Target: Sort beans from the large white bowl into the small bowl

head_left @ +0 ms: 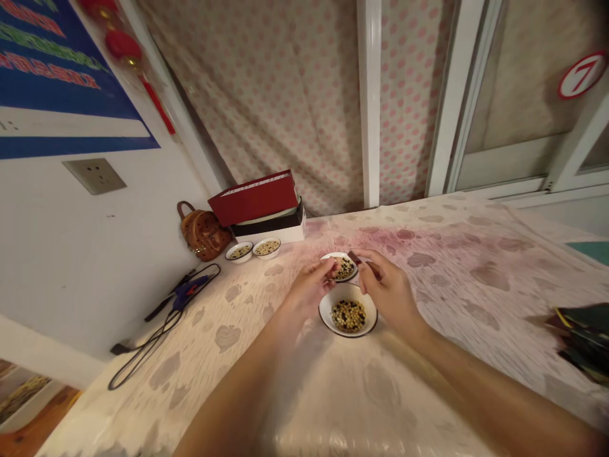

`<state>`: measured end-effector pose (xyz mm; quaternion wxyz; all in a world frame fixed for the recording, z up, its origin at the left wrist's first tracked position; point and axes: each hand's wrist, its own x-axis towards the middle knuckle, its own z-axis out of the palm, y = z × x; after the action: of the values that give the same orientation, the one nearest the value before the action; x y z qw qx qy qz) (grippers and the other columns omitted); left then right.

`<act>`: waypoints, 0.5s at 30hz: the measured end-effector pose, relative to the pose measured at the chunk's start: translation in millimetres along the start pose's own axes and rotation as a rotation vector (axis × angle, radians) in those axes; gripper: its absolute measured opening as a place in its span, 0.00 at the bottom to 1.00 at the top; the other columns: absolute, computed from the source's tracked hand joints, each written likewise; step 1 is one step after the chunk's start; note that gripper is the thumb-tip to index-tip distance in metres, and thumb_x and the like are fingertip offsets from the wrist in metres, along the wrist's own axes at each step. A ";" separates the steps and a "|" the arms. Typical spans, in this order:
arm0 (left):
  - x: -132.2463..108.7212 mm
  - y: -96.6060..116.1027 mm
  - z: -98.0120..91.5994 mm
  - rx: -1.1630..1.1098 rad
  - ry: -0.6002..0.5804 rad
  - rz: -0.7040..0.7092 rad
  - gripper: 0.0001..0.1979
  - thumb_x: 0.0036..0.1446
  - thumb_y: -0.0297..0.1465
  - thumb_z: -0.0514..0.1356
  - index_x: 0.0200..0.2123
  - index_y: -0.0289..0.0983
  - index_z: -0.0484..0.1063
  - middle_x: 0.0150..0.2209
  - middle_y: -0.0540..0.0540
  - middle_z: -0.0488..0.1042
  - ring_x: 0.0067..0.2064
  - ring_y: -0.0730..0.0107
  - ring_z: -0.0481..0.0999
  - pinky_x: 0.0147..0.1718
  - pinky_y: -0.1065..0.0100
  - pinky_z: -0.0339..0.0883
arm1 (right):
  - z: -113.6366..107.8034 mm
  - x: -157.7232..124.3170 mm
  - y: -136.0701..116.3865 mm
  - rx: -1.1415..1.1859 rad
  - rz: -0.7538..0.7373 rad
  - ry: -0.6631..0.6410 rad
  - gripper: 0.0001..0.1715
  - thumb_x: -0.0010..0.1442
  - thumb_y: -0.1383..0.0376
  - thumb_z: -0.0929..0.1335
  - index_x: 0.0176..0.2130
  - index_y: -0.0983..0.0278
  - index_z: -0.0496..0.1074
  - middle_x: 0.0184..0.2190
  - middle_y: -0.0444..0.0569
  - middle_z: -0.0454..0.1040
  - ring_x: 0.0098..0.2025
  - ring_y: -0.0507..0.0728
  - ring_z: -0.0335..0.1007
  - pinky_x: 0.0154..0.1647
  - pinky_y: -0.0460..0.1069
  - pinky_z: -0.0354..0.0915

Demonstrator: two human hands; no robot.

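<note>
A white bowl with a dark rim [325, 315] stands on the patterned cloth, holding yellow and black beans [349, 315]. Just behind it sits a smaller white dish [353, 275] with similar beans. My left hand [311, 287] hovers at the left edges of both, its fingertips pinched together by the dish; whatever lies between them is too small to name. Over the dish's right side, my right hand [386, 287] has its fingers closed around a small dark brown object [354, 258], whose tip points toward my left hand.
Two small bowls of beans [239, 252] [267, 248] stand before stacked boxes [259, 200]. A brown mini backpack [204, 233] leans by the wall, with a corded blue object [186, 293] nearer. At the right edge lies a dark green package [587, 333]. A curtain hangs behind the table [228, 393].
</note>
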<state>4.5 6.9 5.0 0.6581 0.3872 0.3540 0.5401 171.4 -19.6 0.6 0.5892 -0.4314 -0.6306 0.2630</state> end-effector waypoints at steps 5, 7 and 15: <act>-14.8 -3.5 13.8 -0.089 -0.001 -0.024 0.21 0.40 0.41 0.79 0.32 0.34 0.81 0.33 0.48 0.78 0.34 0.76 0.73 0.34 0.73 0.64 | 2.7 -6.8 -6.5 -0.021 -0.027 -0.059 0.20 0.65 0.62 0.63 0.52 0.63 0.76 0.18 0.38 0.68 0.21 0.52 0.64 0.26 0.48 0.60; -16.0 -3.9 16.2 -0.096 0.014 -0.022 0.21 0.39 0.42 0.80 0.31 0.34 0.80 0.32 0.48 0.78 0.35 0.75 0.73 0.34 0.72 0.64 | 3.2 -7.9 -6.6 -0.036 -0.038 -0.077 0.20 0.65 0.63 0.63 0.53 0.63 0.75 0.19 0.38 0.69 0.21 0.52 0.65 0.27 0.48 0.62; -17.6 -5.8 18.6 -0.039 0.037 0.023 0.22 0.39 0.43 0.79 0.31 0.33 0.81 0.33 0.45 0.79 0.35 0.73 0.74 0.36 0.70 0.65 | 4.3 -9.0 -6.2 -0.073 -0.033 -0.094 0.20 0.66 0.63 0.63 0.54 0.62 0.74 0.19 0.38 0.70 0.22 0.53 0.68 0.29 0.48 0.63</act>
<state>20.6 -13.4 9.0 0.6524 0.3682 0.3512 0.5617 165.2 -29.6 0.5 0.5471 -0.4293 -0.6736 0.2502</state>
